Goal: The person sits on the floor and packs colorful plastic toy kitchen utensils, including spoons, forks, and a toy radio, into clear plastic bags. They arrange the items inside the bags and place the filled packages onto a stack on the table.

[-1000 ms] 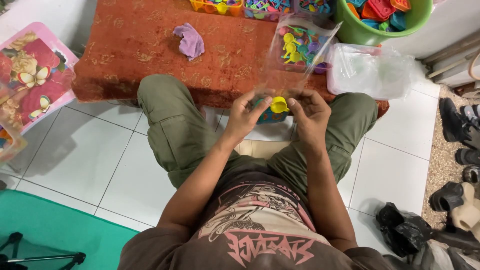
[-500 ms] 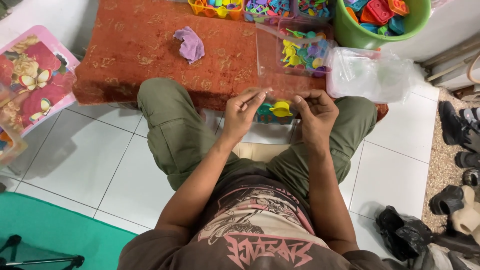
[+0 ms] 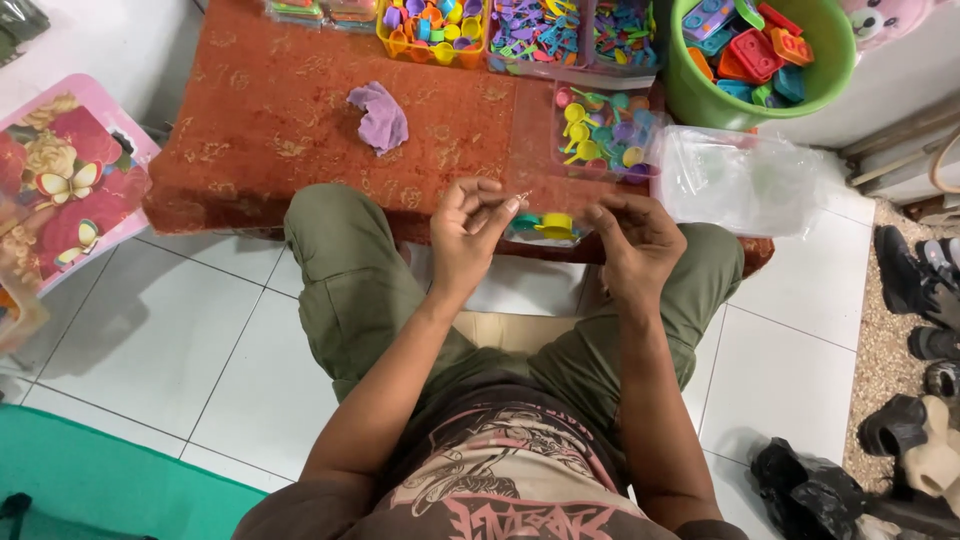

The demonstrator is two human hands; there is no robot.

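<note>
Holding a small clear bag [image 3: 540, 228] stretched crosswise between pinching left hand [image 3: 470, 235] and right hand [image 3: 632, 243], beside the table's [image 3: 280, 110] near edge.

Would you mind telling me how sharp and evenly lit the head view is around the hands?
Head view: light is soft and even, with faint shadows on the white floor tiles; the left hand and right hand are fairly sharp, the small bag of toys between them less distinct; glare whitens the clear plastic bags; edges bow slightly.

A glossy clear plastic bag [image 3: 745, 178] lies on the matt woven orange cloth [image 3: 260, 120], beside a smooth green plastic bucket [image 3: 830, 70] and a soft purple rag [image 3: 378, 115].
</note>
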